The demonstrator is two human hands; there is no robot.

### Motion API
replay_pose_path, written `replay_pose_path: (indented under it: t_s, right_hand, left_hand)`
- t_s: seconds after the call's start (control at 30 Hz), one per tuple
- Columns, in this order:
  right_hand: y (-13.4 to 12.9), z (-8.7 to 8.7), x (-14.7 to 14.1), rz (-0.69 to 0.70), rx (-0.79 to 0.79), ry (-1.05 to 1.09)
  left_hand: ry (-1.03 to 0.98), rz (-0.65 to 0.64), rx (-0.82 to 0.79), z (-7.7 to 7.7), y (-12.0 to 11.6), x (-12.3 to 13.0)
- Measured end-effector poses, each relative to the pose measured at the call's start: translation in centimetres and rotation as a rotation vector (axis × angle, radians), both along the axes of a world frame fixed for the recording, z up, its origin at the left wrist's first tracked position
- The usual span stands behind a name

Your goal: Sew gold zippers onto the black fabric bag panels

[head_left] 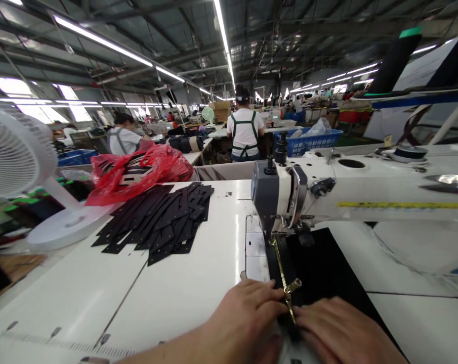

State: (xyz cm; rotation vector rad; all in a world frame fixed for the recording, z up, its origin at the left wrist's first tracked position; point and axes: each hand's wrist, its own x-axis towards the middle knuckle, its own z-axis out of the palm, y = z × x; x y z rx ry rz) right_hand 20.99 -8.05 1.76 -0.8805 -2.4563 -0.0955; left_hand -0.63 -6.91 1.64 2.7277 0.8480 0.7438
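Black fabric (327,268) lies under the presser foot of a white and grey sewing machine (266,197). A gold-toothed zipper (280,265) runs along it towards me, with a gold pull (294,285) near its lower end. My left hand (247,313) is at the zipper's left side, its fingers bent together on the black strip. On the right, my right hand (338,323) presses the fabric beside the zipper's near end, its fingers close together. The thumbs and the undersides of both hands are largely hidden.
Black strips (168,217) are piled on the white table (191,283) at left. Behind them lie a red plastic bag (137,169) and a white fan (16,151). Scissors (449,183) rest on the machine arm. Beyond are a blue basket (312,142) and people at other tables.
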Motion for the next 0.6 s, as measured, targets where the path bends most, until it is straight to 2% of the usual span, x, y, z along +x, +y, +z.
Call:
replay_pose_path:
  t_s: [0.1,0.13,0.2,0.27,0.33,0.6]
  right_hand:
    - [2.8,3.5,-0.8,-0.113,-0.552,0.059]
    - [3.7,4.6,-1.0,-0.134,-0.665,0.058]
    - [5.0,6.2,-1.2,-0.158,-0.789,0.055]
    - [5.3,7.0,-1.2,-0.157,-0.823,0.062]
    - [4.8,7.0,-1.2,-0.141,-0.827,0.049]
    - [2.6,6.3,-1.7,-0.137,-0.526,0.037]
  left_hand:
    - [-0.015,0.224,-0.225,1.6,0.8,0.7]
    - [-0.025,0.296,-0.277,2.0,1.2,1.0]
    - [-0.067,0.375,-0.379,2.8,2.0,1.3]
    - [-0.112,0.374,-0.430,3.2,2.4,1.3]
    - [-0.131,0.351,-0.412,3.4,2.5,1.1]
    - [-0.087,0.242,-0.230,3.5,1.5,0.4]
